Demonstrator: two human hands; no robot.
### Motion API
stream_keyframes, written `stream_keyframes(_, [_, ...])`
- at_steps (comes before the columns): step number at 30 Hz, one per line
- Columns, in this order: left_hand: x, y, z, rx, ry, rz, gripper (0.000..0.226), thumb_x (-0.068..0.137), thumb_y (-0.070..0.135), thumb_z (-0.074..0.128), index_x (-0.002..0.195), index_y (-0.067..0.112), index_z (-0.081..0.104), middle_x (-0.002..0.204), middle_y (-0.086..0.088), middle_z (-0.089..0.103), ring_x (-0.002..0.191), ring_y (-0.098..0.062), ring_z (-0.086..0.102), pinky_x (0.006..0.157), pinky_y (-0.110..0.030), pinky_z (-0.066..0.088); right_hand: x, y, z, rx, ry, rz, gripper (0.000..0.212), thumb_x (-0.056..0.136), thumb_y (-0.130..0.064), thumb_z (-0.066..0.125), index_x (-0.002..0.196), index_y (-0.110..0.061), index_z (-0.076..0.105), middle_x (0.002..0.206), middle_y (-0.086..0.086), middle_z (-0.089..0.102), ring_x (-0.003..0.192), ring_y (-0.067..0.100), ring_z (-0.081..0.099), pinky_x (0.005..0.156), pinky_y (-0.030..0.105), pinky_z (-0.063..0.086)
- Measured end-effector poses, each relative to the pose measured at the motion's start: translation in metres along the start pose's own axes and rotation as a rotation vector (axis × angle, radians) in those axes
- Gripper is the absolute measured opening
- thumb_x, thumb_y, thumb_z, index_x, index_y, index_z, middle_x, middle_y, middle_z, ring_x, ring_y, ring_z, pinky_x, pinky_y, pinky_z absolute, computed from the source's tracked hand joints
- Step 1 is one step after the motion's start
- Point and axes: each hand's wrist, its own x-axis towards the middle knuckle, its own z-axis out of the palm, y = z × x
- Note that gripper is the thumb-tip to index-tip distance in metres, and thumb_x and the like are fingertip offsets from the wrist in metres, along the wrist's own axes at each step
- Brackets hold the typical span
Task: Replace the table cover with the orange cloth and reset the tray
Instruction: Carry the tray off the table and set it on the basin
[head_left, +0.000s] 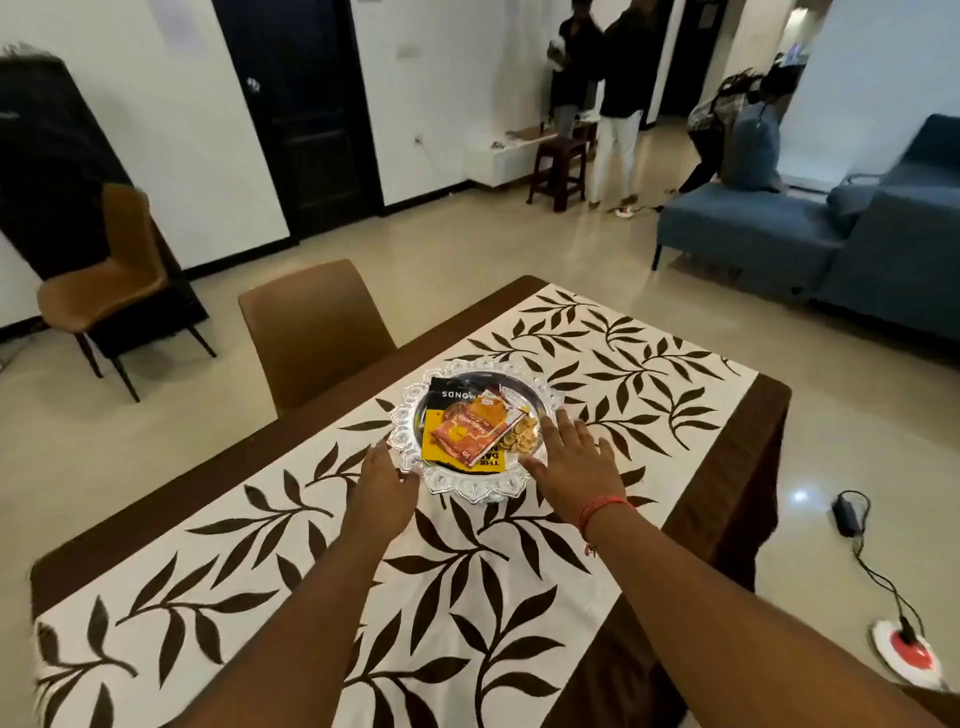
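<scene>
— Where do we find the tray (470, 486)?

— It sits on the worktop's leaf-patterned cover (649, 358), toward the far half, just in front of the brown chair (311, 322). It is a clear, scalloped dish carrying a yellow-and-black packet (441, 452), an orange sachet (470, 428) and a small heap of chips (524, 434).

— And our hands?

— One at each side. Our left hand (382, 486) is at the near-left rim, its fingers (382, 457) held together and fairly straight, the thumb reaching to the rim's edge. We cannot tell whether anything is curled under the rim.

— The right?

— Our right hand (574, 457) lies over the near-right rim, fingers (563, 423) spread apart and straight, palm down; the thumb points in toward the chips. A red thread (602, 509) circles that wrist.

— So the tray lies between them?

— Yes, flat on the cover, both hands touching or nearly touching its edge, neither plainly gripping it.
</scene>
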Motion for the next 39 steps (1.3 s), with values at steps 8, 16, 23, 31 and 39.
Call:
stream_keyframes(8, [0.101,-0.071,0.060,-0.522,0.076,-0.438,0.067,0.066,0.062,0.055,0.122,0.026,0.058,0.108,-0.009,0.071,0.088,-0.029,0.073,0.072,-0.052,0.061,0.087,0.035,0.040,0.607,0.033,0.302,0.066,0.098,-0.044,0.049,0.151,-0.010,0.027,0.152,0.017,0.035,0.136,0.033,0.040,0.108,0.046,0.037])
stream_keyframes(16, [0.098,-0.065,0.080,-0.572,0.082,-0.464,0.031,0.080,0.050,0.049,0.097,0.032,0.068,0.098,-0.002,0.073,0.092,-0.027,0.071,0.080,-0.055,0.058,0.093,0.038,0.061,0.961,0.073,0.392,0.048,0.099,-0.037,0.053,0.140,-0.018,0.037,0.117,0.004,0.065,0.103,0.023,0.062,0.085,0.033,0.047])
stream_keyframes(23, [0.066,-0.029,0.057,-0.544,0.160,-0.452,0.023,0.100,0.032,0.045,0.099,0.020,0.064,0.098,-0.006,0.069,0.091,-0.026,0.067,0.079,-0.049,0.059,0.089,0.031,0.058,1.006,0.064,0.376,0.043,0.095,-0.033,0.059,0.134,-0.022,0.045,0.110,0.000,0.068,0.100,0.021,0.065,0.090,0.037,0.052])
stream_keyframes(31, [0.004,-0.066,0.005,-0.408,0.370,-0.465,0.024,0.101,0.031,0.044,0.097,0.016,0.062,0.095,-0.004,0.065,0.091,-0.024,0.062,0.085,-0.044,0.052,0.057,-0.041,0.053,0.952,-0.013,0.220,0.058,0.097,-0.038,0.057,0.145,-0.014,0.036,0.125,0.010,0.062,0.114,0.030,0.059,0.091,0.032,0.043])
stream_keyframes(39, [-0.138,-0.156,-0.093,-0.525,0.611,-0.503,0.026,0.094,0.037,0.045,0.085,0.018,0.061,0.088,-0.008,0.068,0.085,-0.031,0.065,0.081,-0.052,0.055,-0.042,-0.176,0.053,0.940,-0.201,-0.033,0.064,0.094,-0.047,0.058,0.146,-0.017,0.035,0.137,0.009,0.057,0.123,0.032,0.055,0.101,0.039,0.044])
